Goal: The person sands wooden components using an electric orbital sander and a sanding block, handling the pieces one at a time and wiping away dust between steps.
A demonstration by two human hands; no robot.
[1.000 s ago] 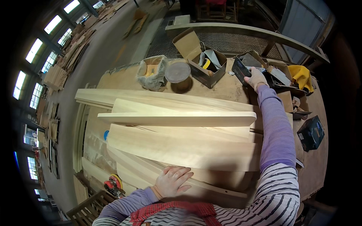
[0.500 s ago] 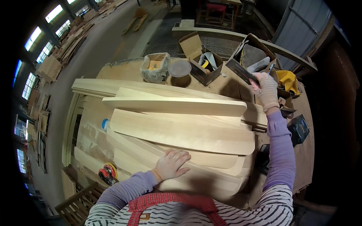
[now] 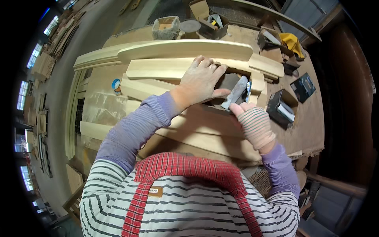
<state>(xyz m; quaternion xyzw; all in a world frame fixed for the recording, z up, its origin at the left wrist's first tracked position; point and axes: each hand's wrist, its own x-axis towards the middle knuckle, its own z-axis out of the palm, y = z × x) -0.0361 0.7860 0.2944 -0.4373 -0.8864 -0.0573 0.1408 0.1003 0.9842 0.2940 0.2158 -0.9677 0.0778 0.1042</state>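
My bare left hand (image 3: pixel 201 81) and my right hand (image 3: pixel 254 124), which wears a striped pink glove, meet above a stack of long curved pale wooden boards (image 3: pixel 185 49). Between them is a folded grey abrasive sheet (image 3: pixel 236 91) with a blue edge. The right thumb and fingers pinch its lower end. The left thumb and fingers close on its dark brown part (image 3: pixel 228 81). The boards lie on a dusty workbench (image 3: pixel 308 130) right under both hands.
At the back stand an open cardboard box (image 3: pixel 209 17), a round tin (image 3: pixel 190 27) and a small crate (image 3: pixel 166 27). Right of the boards are a yellow cloth (image 3: pixel 291 41), dark boxes (image 3: pixel 281 107) and a flat dark packet (image 3: pixel 303 87). A small round blue-and-white object (image 3: pixel 116 85) lies at left.
My right hand came back from the boxes at the far right with the grey sheet. My left hand lifted off the near board and took hold of the sheet too.
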